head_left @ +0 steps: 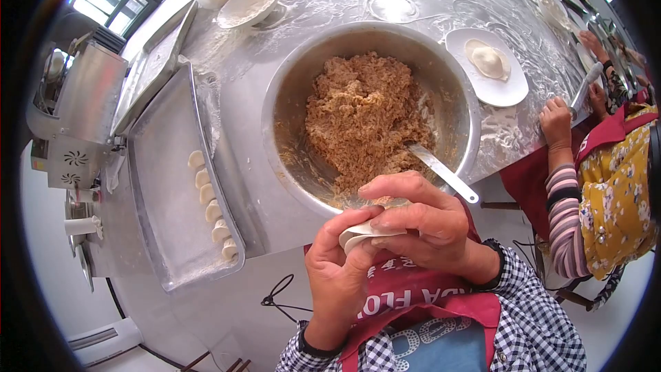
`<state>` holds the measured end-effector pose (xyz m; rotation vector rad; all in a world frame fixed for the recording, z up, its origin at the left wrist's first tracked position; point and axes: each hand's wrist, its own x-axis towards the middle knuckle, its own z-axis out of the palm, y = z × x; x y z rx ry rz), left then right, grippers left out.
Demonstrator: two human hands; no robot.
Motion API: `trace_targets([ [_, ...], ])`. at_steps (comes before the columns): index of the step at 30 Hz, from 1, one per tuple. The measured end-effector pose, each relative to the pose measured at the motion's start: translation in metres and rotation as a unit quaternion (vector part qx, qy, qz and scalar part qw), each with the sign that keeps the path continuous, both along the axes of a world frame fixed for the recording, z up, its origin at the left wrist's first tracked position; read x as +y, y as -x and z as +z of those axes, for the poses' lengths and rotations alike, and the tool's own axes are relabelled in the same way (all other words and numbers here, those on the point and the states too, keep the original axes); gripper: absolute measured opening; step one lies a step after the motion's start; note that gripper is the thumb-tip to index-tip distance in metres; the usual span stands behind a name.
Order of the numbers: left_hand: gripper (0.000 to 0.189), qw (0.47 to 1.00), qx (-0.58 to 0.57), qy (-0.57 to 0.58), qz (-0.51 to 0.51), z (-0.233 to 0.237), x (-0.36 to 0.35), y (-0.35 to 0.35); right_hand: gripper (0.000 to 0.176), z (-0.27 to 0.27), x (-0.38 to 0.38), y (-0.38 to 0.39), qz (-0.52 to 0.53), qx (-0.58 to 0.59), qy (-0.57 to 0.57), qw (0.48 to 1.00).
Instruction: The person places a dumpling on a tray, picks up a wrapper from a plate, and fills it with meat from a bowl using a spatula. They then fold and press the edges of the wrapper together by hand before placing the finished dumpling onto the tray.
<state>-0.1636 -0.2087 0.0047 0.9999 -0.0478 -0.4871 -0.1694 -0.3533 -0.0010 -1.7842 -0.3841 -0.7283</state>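
Observation:
My left hand (337,262) and my right hand (427,224) meet at the near rim of a big steel bowl (279,179). Between them is a dumpling (365,233), its white dough folded over, with the fingers of both hands closed on its edges. What lies inside the fold is mostly hidden. Brown minced filling (365,114) heaps up in the bowl. A spatula with a white handle (447,176) is stuck into it, the handle leaning over the right rim.
On the left, a metal tray (162,165) holds a row of several dumplings (206,194) along its right side. A white plate (506,89) with round dough wrappers (487,62) stands right of the bowl. A co-worker's hand (556,122) rests at the floured table's right edge.

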Motion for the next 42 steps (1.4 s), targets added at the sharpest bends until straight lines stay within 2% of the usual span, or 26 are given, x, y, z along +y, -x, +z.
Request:
trace_targets([
  [4,0.031,0.997,-0.059,-0.046,0.009,0.002,-0.002,0.001,0.018,-0.004,-0.003,-0.002,0.008,-0.024,0.019,0.999],
  [6,0.033,0.98,-0.15,-0.128,0.003,0.002,-0.001,0.002,0.017,-0.004,-0.003,-0.002,0.018,-0.019,0.024,0.999],
  [7,0.033,0.98,-0.15,-0.128,0.003,0.002,-0.001,0.002,0.017,-0.004,-0.004,-0.003,0.019,-0.018,0.023,0.999],
  [9,0.035,0.948,-0.246,-0.203,-0.011,0.002,0.0,0.002,0.016,-0.005,-0.006,-0.003,0.032,-0.025,0.04,0.998],
  [10,0.035,0.948,-0.246,-0.203,-0.011,0.001,0.001,0.002,0.016,-0.005,-0.007,-0.003,0.032,-0.025,0.039,0.998],
  [13,0.036,0.964,-0.204,-0.172,-0.016,0.0,0.001,0.002,0.018,-0.004,-0.007,-0.001,0.034,-0.025,0.051,0.998],
  [15,0.035,0.983,-0.142,-0.117,-0.006,0.0,0.002,0.005,0.021,0.0,-0.003,0.001,0.009,0.026,0.009,1.0],
  [18,0.036,0.977,-0.159,-0.145,-0.004,0.004,0.0,0.003,0.016,0.002,-0.001,-0.001,0.006,0.019,-0.004,1.0],
  [25,0.037,0.98,-0.159,-0.119,-0.008,0.001,-0.002,0.002,0.016,-0.005,-0.002,0.0,0.033,-0.011,0.016,0.999],
  [27,0.035,1.0,0.005,-0.008,-0.014,0.001,-0.002,0.001,0.014,-0.006,-0.001,0.0,0.011,-0.01,-0.001,1.0],
  [31,0.034,0.997,0.051,0.05,-0.004,-0.003,-0.002,0.001,0.013,-0.002,0.0,-0.001,-0.008,-0.014,0.02,1.0],
  [37,0.033,1.0,-0.015,-0.028,0.001,-0.002,-0.002,0.003,0.013,-0.002,-0.001,-0.002,-0.015,-0.024,0.049,0.998],
  [39,0.039,0.981,-0.144,-0.128,-0.023,-0.006,0.001,0.003,0.012,-0.005,-0.002,-0.001,-0.01,-0.02,0.05,0.998],
  [41,0.043,0.957,-0.214,-0.193,-0.044,-0.005,0.003,0.002,0.012,-0.006,-0.002,0.0,-0.006,-0.017,0.047,0.999],
  [42,0.043,0.957,-0.214,-0.193,-0.044,-0.005,0.003,0.002,0.012,-0.006,-0.002,0.0,-0.006,-0.017,0.047,0.999],
])
